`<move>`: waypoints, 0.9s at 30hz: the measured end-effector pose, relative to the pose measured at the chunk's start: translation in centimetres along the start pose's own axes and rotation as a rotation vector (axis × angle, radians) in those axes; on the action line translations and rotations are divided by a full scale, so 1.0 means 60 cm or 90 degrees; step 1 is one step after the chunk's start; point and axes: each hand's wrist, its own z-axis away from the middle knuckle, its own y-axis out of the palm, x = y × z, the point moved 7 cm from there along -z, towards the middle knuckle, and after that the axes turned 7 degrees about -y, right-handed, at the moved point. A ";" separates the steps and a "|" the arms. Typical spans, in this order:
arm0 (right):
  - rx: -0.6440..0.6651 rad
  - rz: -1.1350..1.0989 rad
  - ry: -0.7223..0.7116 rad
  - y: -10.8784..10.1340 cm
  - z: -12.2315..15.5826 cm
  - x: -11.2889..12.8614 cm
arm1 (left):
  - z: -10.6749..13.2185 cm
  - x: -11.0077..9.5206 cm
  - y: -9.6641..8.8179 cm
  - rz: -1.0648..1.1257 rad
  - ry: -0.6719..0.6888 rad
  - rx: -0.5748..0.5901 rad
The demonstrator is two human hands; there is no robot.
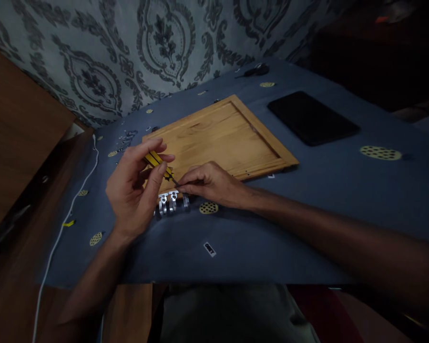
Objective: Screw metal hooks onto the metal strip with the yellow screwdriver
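Observation:
My left hand (pixel 137 188) is closed round the handle of a yellow and black screwdriver (pixel 159 164), whose tip points down at the near left corner of a wooden board (pixel 221 136). My right hand (pixel 209 183) rests on the blue cloth with its fingertips pinched at the screwdriver's tip; what they pinch is too small to make out. Just in front of both hands lie a few shiny metal clamps (pixel 171 202) on the cloth.
A dark tablet (pixel 312 116) lies right of the board. A black tool (pixel 255 71) sits at the far edge by the patterned wall. Small metal parts (pixel 127 138) are scattered left of the board. A white cable (pixel 69 209) runs along the table's left edge.

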 end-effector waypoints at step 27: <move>-0.028 0.008 0.023 -0.003 0.001 -0.003 | 0.001 -0.007 0.005 -0.016 0.007 0.032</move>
